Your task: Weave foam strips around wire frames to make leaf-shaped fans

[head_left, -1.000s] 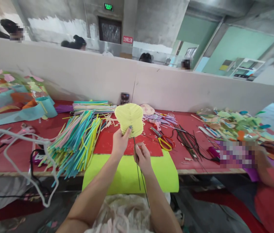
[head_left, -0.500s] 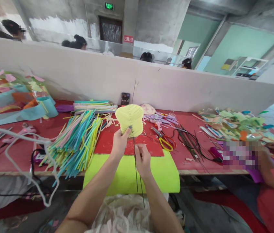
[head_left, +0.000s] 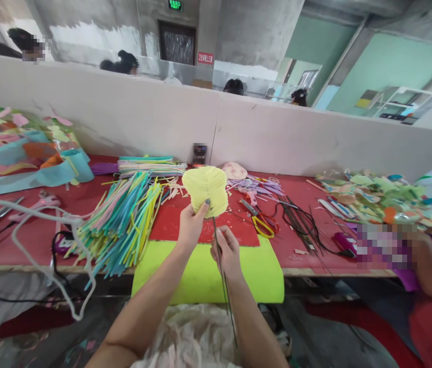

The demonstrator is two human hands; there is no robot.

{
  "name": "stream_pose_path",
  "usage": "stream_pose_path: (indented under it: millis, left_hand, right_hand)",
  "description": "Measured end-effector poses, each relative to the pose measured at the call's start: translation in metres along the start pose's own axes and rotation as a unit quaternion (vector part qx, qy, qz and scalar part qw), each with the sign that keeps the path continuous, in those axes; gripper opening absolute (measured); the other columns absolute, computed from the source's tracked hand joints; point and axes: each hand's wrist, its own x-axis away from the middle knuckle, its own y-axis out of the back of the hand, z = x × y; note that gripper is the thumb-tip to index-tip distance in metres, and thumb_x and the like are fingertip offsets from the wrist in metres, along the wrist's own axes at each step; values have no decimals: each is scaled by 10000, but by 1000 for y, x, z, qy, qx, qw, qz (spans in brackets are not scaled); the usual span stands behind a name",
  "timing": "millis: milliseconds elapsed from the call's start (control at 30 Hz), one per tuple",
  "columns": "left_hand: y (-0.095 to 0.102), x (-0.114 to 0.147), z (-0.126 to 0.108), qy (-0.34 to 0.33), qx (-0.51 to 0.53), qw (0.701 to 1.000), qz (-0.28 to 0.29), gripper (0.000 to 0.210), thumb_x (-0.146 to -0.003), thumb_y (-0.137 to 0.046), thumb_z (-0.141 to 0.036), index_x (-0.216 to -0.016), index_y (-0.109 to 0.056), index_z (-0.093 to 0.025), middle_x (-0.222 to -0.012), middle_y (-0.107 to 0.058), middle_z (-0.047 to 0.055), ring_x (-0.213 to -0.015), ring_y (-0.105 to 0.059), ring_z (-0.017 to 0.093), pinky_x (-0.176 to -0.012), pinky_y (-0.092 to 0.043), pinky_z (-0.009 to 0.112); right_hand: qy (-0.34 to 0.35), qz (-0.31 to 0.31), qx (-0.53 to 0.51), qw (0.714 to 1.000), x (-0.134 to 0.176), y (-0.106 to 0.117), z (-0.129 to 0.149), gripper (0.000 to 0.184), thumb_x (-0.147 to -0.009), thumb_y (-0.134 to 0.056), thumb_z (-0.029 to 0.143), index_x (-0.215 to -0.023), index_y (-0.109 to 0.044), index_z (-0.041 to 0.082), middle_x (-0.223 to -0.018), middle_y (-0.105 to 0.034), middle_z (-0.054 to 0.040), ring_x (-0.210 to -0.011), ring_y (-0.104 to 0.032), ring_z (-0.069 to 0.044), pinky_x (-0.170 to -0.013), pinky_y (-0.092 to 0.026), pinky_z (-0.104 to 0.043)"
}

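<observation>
Between thumb and fingers, my left hand (head_left: 192, 225) grips the base of a pale yellow butterfly-shaped piece (head_left: 205, 188) with ribbed lines, held upright over the red mat. Dark thin wire stems (head_left: 224, 286) run down from its lower end toward my lap. My right hand (head_left: 226, 248) is closed around those stems just below the yellow piece. Under both hands lie a red mat (head_left: 239, 232) and a bright yellow-green sheet (head_left: 262, 271) that hangs over the table edge.
Left of my hands lies a heap of coloured strips (head_left: 124, 220). Yellow-handled scissors (head_left: 264, 225), a pink glue gun (head_left: 252, 196) and loose dark wires (head_left: 296, 225) lie to the right. A co-worker's arm (head_left: 425, 255) reaches in at far right. A white partition (head_left: 154, 112) stands behind.
My right hand has closed round the wire stems, which now sit closer together and slant further right. The left hand keeps its grip on the yellow piece.
</observation>
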Motion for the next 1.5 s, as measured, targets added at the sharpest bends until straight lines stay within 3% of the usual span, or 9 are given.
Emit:
stream_pose_path:
  millis: [167, 300, 500, 600, 700, 867, 1000, 1167, 1500]
  left_hand:
    - [4, 3, -4, -55, -137, 989, -15, 359, -699, -662, -453, -838, -694, -123, -780, -703, 57, -779, -648, 213, -708, -520, 308]
    - [2, 0, 1, -2, -37, 999, 19, 381, -670, -693, -447, -875, -683, -125, -843, -711, 71, -792, -656, 217, -725, -525, 336]
    - [-3, -3, 11, 81, 147, 985, 42, 428, -580, -777, -406, -903, -661, -150, -923, -712, 84, -810, -672, 216, -782, -528, 372]
    - [-2, -6, 12, 128, 182, 971, 88, 459, -599, -756, -452, -940, -656, -163, -965, -705, 93, -866, -670, 232, -812, -522, 373]
    - [3, -10, 10, 160, 150, 966, 139, 558, -681, -618, -605, -1006, -643, -152, -1079, -668, 151, -1037, -618, 273, -859, -501, 384]
    - [4, -7, -1, 45, 77, 995, 40, 563, -732, -603, -552, -1208, -539, -259, -1373, -476, 102, -1239, -474, 232, -978, -417, 375]
    - [-5, -1, -14, 78, 103, 987, 94, 527, -700, -663, -491, -1132, -597, -196, -1218, -605, 136, -1148, -555, 246, -956, -439, 364]
    - [-1, -4, -15, 82, 133, 986, 56, 347, -716, -654, -415, -901, -665, -122, -946, -709, 141, -995, -642, 236, -891, -485, 364]
    - [2, -9, -6, 100, 93, 990, 36, 415, -647, -724, -397, -948, -665, -117, -868, -717, 111, -877, -671, 235, -816, -522, 379]
  right_hand:
    - [131, -41, 304, 943, 4, 5, 5, 189, -897, -466, 368, -801, -474, 205, -518, -316, 78, -438, -314, -84, -438, -228, -214]
    - [212, -65, 410, 885, 4, 7, 7, 150, -911, -430, 305, -839, -504, 195, -558, -382, 54, -473, -366, -94, -502, -271, -230]
    - [74, -21, 205, 976, 5, -2, 11, 202, -903, -441, 404, -819, -452, 220, -477, -295, 96, -384, -280, -79, -392, -229, -199]
    - [65, -26, 166, 984, 7, -3, 13, 211, -904, -437, 415, -819, -451, 223, -463, -290, 101, -371, -271, -76, -374, -226, -194]
    - [185, -82, 321, 925, 3, 7, 20, 186, -892, -481, 364, -824, -532, 198, -518, -420, 57, -431, -368, -79, -441, -296, -205]
    - [332, -126, 543, 761, -12, 30, 30, 203, -898, -477, 288, -899, -644, 172, -686, -655, -64, -574, -582, -131, -573, -408, -234]
    - [366, -69, 599, 709, -16, 33, 24, 222, -915, -445, 234, -949, -657, 180, -720, -686, -79, -642, -628, -158, -585, -426, -241]
    - [351, -68, 623, 696, -12, 34, 13, 205, -917, -449, 205, -955, -645, 159, -775, -697, -92, -665, -645, -167, -599, -432, -252]
    - [326, -58, 616, 715, -14, 35, 9, 197, -937, -421, 239, -908, -596, 152, -697, -678, -64, -611, -633, -139, -565, -398, -222]
